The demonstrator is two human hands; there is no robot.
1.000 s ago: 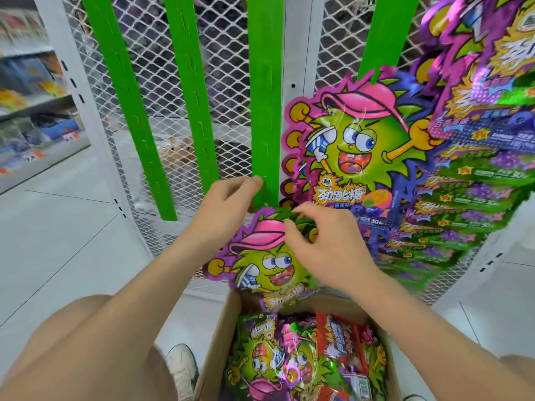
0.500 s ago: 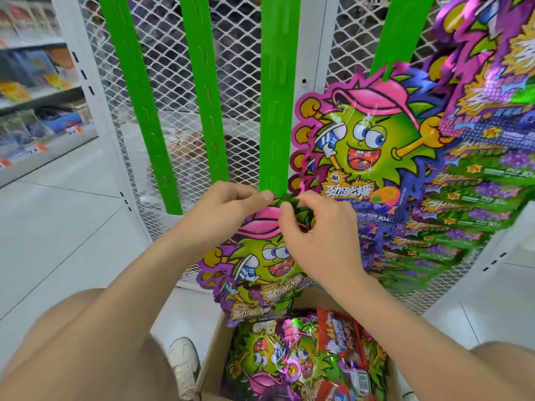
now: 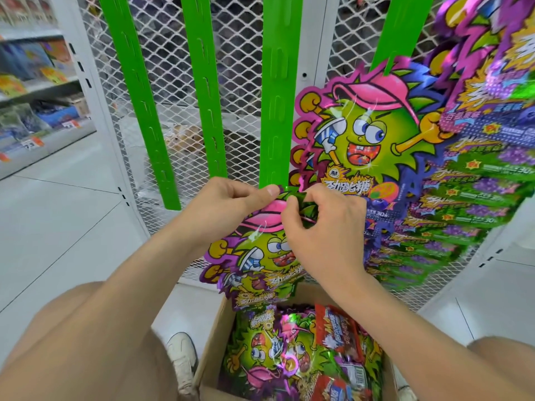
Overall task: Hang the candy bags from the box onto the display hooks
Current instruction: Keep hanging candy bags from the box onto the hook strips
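Observation:
My left hand [image 3: 228, 204] and my right hand [image 3: 321, 227] both pinch the top edge of a small stack of candy bags [image 3: 254, 261], green cartoon faces with pink caps. The bags' top sits right at the lower end of the third green display strip [image 3: 275, 111]. Below, an open cardboard box [image 3: 214, 337] holds several more candy bags [image 3: 289, 357], green and red. A strip further right [image 3: 402, 30] carries hung bags [image 3: 362, 134] in an overlapping column. Whether the held bags are hooked is hidden by my fingers.
Two more bare green strips [image 3: 136, 91] [image 3: 205, 91] hang on the white mesh panel [image 3: 240, 68] to the left. Store shelves [image 3: 34, 88] with goods stand at far left. My knees flank the box and a white shoe [image 3: 182, 360] is beside it on the tiled floor.
Both hands have lifted the held bags a little and drawn together at their top edge, just under the third strip's end. More of the bags' lower part now hangs above the box.

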